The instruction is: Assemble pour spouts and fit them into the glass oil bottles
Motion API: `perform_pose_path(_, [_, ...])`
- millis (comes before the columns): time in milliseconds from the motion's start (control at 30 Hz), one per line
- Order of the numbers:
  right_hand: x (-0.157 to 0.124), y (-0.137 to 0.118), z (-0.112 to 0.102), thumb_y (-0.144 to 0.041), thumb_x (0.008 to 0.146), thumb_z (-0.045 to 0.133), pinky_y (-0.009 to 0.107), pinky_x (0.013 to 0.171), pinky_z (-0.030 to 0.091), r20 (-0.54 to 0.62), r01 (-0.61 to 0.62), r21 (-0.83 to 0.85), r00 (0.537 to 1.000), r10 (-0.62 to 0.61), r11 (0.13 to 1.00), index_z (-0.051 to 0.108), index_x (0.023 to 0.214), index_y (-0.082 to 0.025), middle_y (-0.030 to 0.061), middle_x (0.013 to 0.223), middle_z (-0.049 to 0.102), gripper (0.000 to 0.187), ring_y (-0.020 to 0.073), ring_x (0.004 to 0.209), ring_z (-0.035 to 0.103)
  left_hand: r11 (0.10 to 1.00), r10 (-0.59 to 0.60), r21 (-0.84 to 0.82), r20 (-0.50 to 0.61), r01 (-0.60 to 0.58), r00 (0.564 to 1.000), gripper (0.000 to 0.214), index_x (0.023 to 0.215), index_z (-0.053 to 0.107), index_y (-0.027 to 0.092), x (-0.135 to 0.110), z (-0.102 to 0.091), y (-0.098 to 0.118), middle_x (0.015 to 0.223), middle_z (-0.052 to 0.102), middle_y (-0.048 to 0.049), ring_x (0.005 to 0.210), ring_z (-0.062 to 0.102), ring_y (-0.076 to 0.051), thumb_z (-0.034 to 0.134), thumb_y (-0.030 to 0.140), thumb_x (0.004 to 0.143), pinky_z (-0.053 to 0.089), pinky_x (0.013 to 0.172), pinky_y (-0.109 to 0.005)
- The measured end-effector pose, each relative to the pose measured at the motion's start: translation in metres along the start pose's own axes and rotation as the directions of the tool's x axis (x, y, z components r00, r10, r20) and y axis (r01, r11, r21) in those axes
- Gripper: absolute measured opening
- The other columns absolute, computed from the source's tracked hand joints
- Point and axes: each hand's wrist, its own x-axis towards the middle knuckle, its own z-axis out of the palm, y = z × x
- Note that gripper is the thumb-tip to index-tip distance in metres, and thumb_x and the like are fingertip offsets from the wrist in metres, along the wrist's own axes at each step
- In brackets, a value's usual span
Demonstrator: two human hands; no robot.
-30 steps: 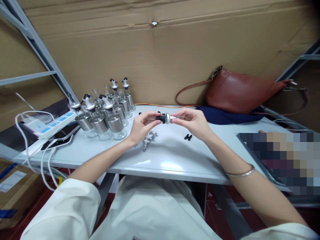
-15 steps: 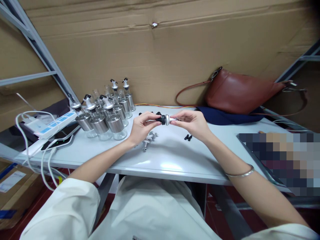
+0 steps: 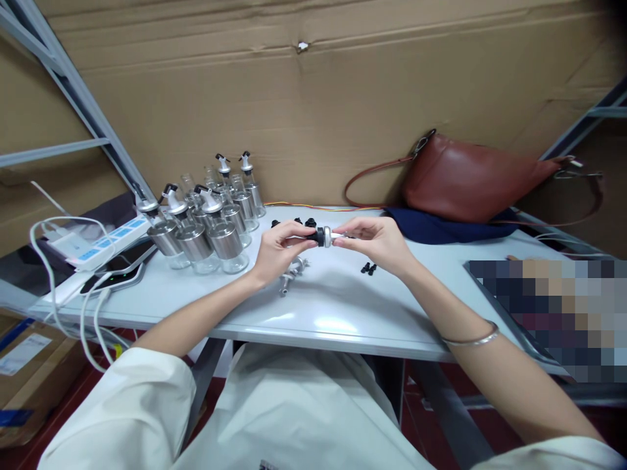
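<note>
Over the middle of the table, my left hand [image 3: 279, 253] pinches a black ribbed stopper [image 3: 320, 236] between thumb and fingers. My right hand [image 3: 382, 243] is closed on a silver pour spout [image 3: 328, 236], gripping its narrow end. Stopper and spout lie in one line, end to end and touching. Part of each is covered by fingers. Below my left hand, several loose silver spouts [image 3: 286, 283] rest on the table. Several small black pieces [image 3: 368, 268] sit below my right hand. More black stoppers [image 3: 307, 222] lie behind my left hand, partly hidden.
Several glass bottles with steel sleeves [image 3: 226, 241], some topped with spouts, stand at the left. Beside them are a power strip [image 3: 112, 245] and white cables [image 3: 55, 287]. A brown bag [image 3: 460, 179] sits on dark blue cloth [image 3: 431, 230] at the back right. Cardboard [image 3: 318, 117] walls the back.
The spout's wide end now sits closer against the black stopper. Both hands stay in nearly the same place, with the same grips.
</note>
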Motion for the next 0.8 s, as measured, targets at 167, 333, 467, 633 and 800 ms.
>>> perform_pose_path(167, [0.0003, -0.0004, -0.0011, -0.046, 0.058, 0.083, 0.03, 0.055, 0.045, 0.011, -0.012, -0.025, 1.0, 0.013, 1.0, 0.073, 0.073, -0.019, 0.0022, 0.064, 0.066, 0.033, 0.0144, 0.058, 0.055, 1.0, 0.005, 0.005, 0.014, -0.005, 1.0, 0.017, 0.087, 0.073, 0.018, -0.0014, -0.0002, -0.0015, 0.081, 0.068, -0.0035, 0.078, 0.065, -0.012, 0.077, 0.024, 0.071, 0.059, 0.067, -0.023])
perform_pose_path(333, [0.0004, -0.0008, -0.0012, -0.048, 0.058, 0.083, 0.026, 0.047, 0.033, 0.01, -0.03, -0.042, 0.999, 0.03, 0.999, 0.073, 0.073, -0.018, -0.0015, 0.056, 0.058, 0.034, 0.0098, 0.049, 0.044, 1.0, 0.015, 0.014, 0.01, -0.016, 1.0, 0.016, 0.086, 0.073, 0.018, -0.0019, 0.0006, -0.0013, 0.081, 0.068, -0.0038, 0.079, 0.065, -0.012, 0.077, 0.024, 0.072, 0.058, 0.067, -0.023])
perform_pose_path(467, [-0.0002, -0.0007, -0.0012, -0.049, 0.059, 0.082, 0.027, 0.046, 0.034, 0.023, -0.036, -0.042, 0.999, 0.037, 0.998, 0.073, 0.074, -0.019, -0.0024, 0.053, 0.054, 0.035, 0.01, 0.048, 0.043, 1.0, 0.017, 0.006, 0.006, -0.017, 1.0, 0.016, 0.086, 0.073, 0.018, -0.0023, 0.0017, 0.0001, 0.081, 0.068, -0.0034, 0.078, 0.065, -0.012, 0.076, 0.023, 0.072, 0.058, 0.067, -0.022])
perform_pose_path(633, [-0.0008, -0.0006, -0.0013, -0.048, 0.058, 0.083, 0.03, 0.05, 0.042, 0.03, -0.033, -0.017, 0.999, 0.034, 0.999, 0.072, 0.072, -0.02, 0.0002, 0.058, 0.061, 0.033, 0.0137, 0.053, 0.052, 1.0, -0.005, -0.001, 0.003, 0.005, 1.0, 0.015, 0.086, 0.073, 0.018, -0.0036, 0.0024, -0.0002, 0.082, 0.068, -0.0035, 0.078, 0.065, -0.012, 0.076, 0.023, 0.072, 0.058, 0.068, -0.023])
perform_pose_path(800, [-0.0009, -0.0001, -0.001, -0.048, 0.058, 0.083, 0.031, 0.052, 0.047, 0.034, -0.044, -0.001, 0.998, 0.044, 0.999, 0.073, 0.071, -0.02, 0.0015, 0.059, 0.064, 0.032, 0.0161, 0.056, 0.058, 1.0, 0.019, 0.02, 0.005, -0.019, 1.0, 0.015, 0.087, 0.073, 0.019, -0.0043, 0.003, -0.0019, 0.082, 0.069, -0.0033, 0.078, 0.065, -0.012, 0.076, 0.02, 0.072, 0.058, 0.066, -0.023])
